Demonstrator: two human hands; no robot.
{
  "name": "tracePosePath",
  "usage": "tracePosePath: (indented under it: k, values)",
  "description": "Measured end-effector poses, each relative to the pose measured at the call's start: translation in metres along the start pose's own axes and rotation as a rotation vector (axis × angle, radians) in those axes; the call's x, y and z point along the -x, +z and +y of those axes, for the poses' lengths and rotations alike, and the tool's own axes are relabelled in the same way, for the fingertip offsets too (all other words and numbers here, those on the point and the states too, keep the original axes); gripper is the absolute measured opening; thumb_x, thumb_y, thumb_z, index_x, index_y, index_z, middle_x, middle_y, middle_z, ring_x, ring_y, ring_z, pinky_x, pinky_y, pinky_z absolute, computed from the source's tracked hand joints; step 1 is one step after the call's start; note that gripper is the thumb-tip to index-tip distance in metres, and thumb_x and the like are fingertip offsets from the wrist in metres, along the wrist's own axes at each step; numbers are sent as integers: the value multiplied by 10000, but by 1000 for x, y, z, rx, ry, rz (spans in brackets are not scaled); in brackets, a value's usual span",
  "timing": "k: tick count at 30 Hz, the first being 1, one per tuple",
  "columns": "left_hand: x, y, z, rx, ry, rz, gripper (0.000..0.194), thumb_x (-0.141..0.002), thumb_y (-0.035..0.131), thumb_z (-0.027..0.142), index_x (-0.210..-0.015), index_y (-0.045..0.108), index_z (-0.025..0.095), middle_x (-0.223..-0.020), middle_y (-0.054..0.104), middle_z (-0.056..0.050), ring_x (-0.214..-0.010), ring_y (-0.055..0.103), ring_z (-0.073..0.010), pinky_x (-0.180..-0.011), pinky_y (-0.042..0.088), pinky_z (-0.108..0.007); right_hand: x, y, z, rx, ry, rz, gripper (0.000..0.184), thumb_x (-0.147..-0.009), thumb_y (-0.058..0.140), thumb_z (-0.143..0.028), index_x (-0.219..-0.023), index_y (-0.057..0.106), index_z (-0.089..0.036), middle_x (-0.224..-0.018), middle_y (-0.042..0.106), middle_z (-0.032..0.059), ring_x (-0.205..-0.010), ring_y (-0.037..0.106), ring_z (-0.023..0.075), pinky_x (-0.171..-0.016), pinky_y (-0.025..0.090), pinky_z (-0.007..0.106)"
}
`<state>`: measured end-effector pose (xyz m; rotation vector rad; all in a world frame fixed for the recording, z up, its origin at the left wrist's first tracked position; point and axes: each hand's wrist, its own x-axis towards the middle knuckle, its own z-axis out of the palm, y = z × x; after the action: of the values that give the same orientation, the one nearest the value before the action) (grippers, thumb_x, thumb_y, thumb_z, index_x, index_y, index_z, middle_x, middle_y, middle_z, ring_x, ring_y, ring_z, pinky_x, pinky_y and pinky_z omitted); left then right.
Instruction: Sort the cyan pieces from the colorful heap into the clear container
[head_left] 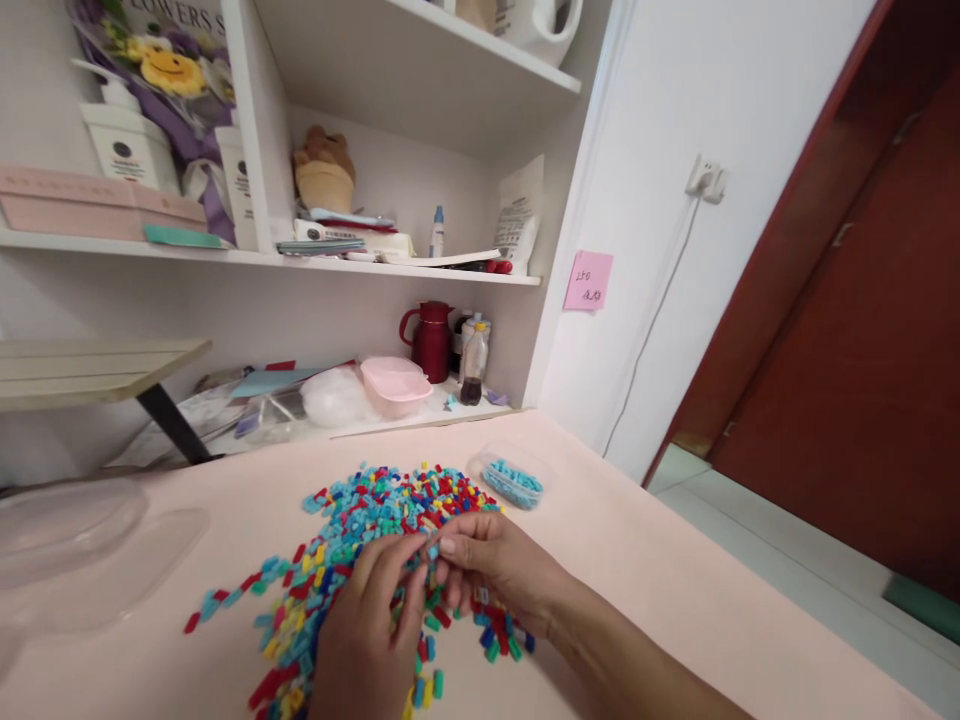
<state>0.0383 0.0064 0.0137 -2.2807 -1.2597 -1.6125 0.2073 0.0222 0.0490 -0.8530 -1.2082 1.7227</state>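
A large heap of small plastic building bricks in light blue, red, yellow, green and dark blue lies spread over the pink tabletop. Above the near part of the heap, my left hand and my right hand meet at the fingertips. Pinched between them is a small light-blue brick, partly covered by the fingers. Just beyond my right hand stands a clear plastic tub with light-blue bricks inside.
Clear plastic containers lie at the left of the pink table. A white shelf unit rises behind, with a dark red jug, a pink bowl and a bottle on its lowest level. A wooden stand juts in from the left.
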Motion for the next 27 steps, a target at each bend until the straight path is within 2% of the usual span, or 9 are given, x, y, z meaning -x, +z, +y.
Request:
tracePosePath:
  k: [3,7,10,14,19,27]
  values:
    - [2,2,0,22,21,6,228,-903,523,244,-1115,601,277,-998,670,-32,-857,673,-156,-760,549,-257,1,3,-1,3,11,-6,433,-645,807,-500,-723,667,-98,-653,667,27,-463,598,83,-431,447,169]
    - [2,-2,0,0,-39,-3,185,-901,521,253,-1053,623,278,-980,676,-20,-863,675,-157,-765,544,-257,3,9,-3,22,43,23,405,-601,850,-431,-802,701,-113,-628,659,5,-460,588,79,-434,450,170]
    - [-1,-6,2,-19,-21,-8,170,-881,533,235,-1020,625,266,-954,683,-12,-842,682,-150,-744,547,-241,4,11,-1,36,29,35,432,-556,876,-405,-831,708,-116,-604,656,1,-470,590,83,-458,464,178]
    - [-4,-6,6,-29,15,36,179,-878,510,215,-1012,621,257,-909,700,-8,-784,695,-143,-698,556,-231,3,13,0,29,-1,63,444,-527,881,-427,-782,689,-119,-607,656,-1,-457,587,84,-453,465,185]
    - [-5,-5,11,-19,46,-20,210,-886,508,210,-1066,606,256,-906,713,-16,-784,701,-148,-686,563,-234,3,15,-1,9,-17,107,442,-535,871,-458,-705,645,-119,-572,647,-4,-428,575,85,-420,444,179]
    - [-2,-8,9,12,-61,-53,166,-900,530,271,-1045,607,297,-860,726,32,-698,700,-121,-623,544,-195,4,17,-2,-41,-55,153,458,-520,874,-458,-732,655,-117,-539,621,-23,-399,554,79,-397,422,177]
